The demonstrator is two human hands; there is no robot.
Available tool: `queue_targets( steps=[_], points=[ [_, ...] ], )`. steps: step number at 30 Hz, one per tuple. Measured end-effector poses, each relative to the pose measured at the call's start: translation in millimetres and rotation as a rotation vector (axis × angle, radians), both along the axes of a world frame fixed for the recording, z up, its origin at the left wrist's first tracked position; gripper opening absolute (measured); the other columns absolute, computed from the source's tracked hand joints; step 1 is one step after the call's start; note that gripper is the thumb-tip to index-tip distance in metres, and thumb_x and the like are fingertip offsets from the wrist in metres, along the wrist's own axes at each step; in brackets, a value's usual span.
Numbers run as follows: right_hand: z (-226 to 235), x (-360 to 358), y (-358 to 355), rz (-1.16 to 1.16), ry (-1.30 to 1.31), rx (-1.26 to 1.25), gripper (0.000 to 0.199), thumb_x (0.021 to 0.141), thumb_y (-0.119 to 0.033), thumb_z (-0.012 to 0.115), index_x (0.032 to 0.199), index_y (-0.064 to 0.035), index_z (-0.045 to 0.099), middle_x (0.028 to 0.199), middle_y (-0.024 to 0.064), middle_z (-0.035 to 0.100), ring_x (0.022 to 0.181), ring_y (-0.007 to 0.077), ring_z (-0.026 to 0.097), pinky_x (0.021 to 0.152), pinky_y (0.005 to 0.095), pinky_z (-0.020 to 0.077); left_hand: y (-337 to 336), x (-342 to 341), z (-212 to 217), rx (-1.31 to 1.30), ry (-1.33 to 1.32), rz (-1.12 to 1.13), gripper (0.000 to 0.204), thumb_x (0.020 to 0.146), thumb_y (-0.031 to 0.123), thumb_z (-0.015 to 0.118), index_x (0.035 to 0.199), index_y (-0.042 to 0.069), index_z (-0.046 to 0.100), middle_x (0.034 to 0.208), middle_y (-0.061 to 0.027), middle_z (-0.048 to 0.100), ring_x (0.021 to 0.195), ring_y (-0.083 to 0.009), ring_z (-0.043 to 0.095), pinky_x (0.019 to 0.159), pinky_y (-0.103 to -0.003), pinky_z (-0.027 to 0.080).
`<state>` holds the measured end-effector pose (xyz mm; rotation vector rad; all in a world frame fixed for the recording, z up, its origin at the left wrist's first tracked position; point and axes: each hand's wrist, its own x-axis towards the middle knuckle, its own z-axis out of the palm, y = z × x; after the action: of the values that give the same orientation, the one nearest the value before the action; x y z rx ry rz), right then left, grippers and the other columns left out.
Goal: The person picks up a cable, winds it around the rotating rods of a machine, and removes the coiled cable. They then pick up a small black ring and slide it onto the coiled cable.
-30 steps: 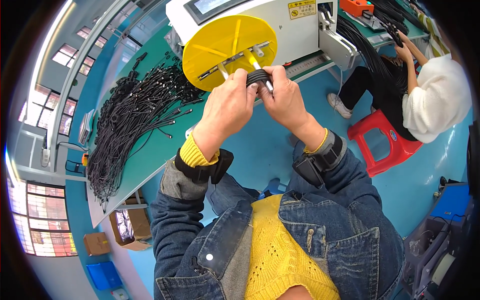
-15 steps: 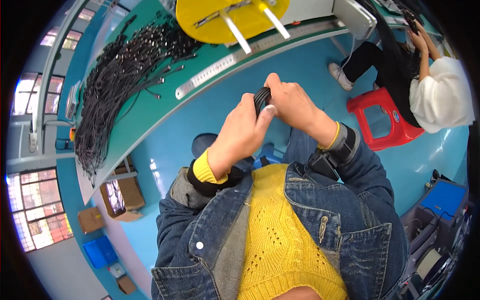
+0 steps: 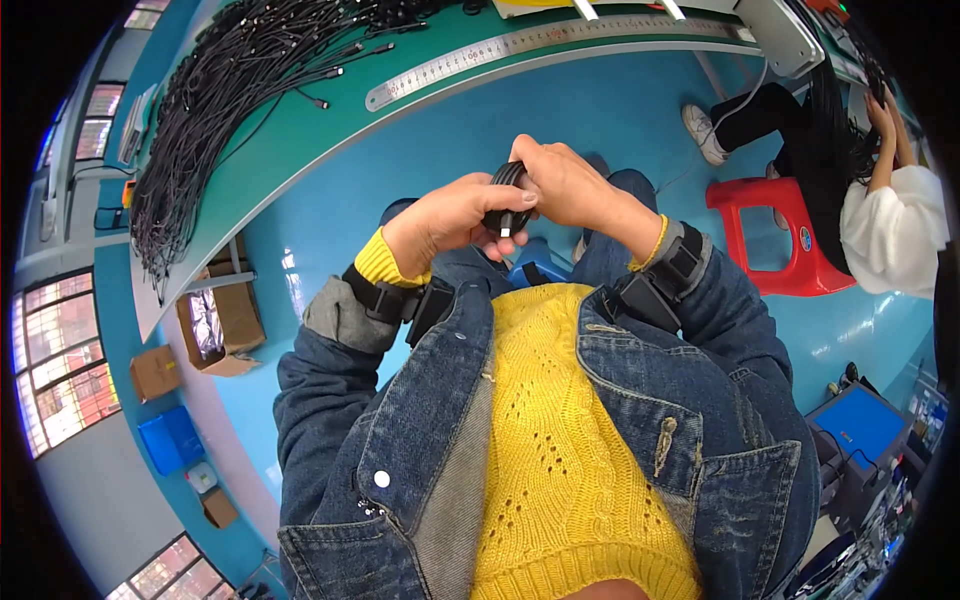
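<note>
A black cable wound into a small coil [image 3: 508,186] is held between my two hands over the floor, in front of my chest. My left hand [image 3: 455,212] grips the coil from the left, its thumb across the near side. A connector with a light metal tip points toward me at the bottom of the coil. My right hand [image 3: 565,187] is closed on the coil's right side, its fingers curled and partly hidden. A large heap of black cables [image 3: 235,100] lies on the green table beyond my hands, at the far left.
A steel ruler [image 3: 500,50] lies along the edge of the green table [image 3: 300,140]. To the right stands a red stool [image 3: 780,240], with a seated co-worker in a white sleeve [image 3: 890,235] beyond. Cardboard boxes [image 3: 155,373] and a blue bin [image 3: 170,440] are at lower left.
My hands have turned the coil, so its connector tip now shows on the near side. My left hand has swung flatter. The view has shifted, moving the table upward in the picture.
</note>
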<state>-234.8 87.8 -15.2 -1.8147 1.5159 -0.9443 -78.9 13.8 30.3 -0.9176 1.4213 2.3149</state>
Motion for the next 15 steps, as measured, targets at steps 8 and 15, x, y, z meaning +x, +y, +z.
queue_targets(
  steps=[8,15],
  points=[
    [-8,-1,3,-0.024,0.081,-0.084,0.02,0.076,-0.013,0.054,0.08,0.0045,0.045,0.067,0.0233,0.058,0.068,0.0397,0.059,0.058,0.0446,0.0451,1,-9,-17,-0.368,-0.063,0.016,0.036,0.083,0.031,0.058,0.099,-0.001,0.053,0.073,-0.0112,0.062,0.051,-0.0128,0.057,0.041,-0.024,0.045],
    [-3,-3,6,0.139,0.322,0.02,0.019,0.073,-0.012,0.057,0.081,0.0018,0.047,0.067,0.021,0.059,0.07,0.0378,0.059,0.058,0.0442,0.0452,6,-8,-39,0.166,-0.128,-0.048,0.03,0.082,0.027,0.062,0.089,-0.001,0.055,0.068,-0.0089,0.06,0.052,-0.0105,0.057,0.039,-0.02,0.043]
  ],
)
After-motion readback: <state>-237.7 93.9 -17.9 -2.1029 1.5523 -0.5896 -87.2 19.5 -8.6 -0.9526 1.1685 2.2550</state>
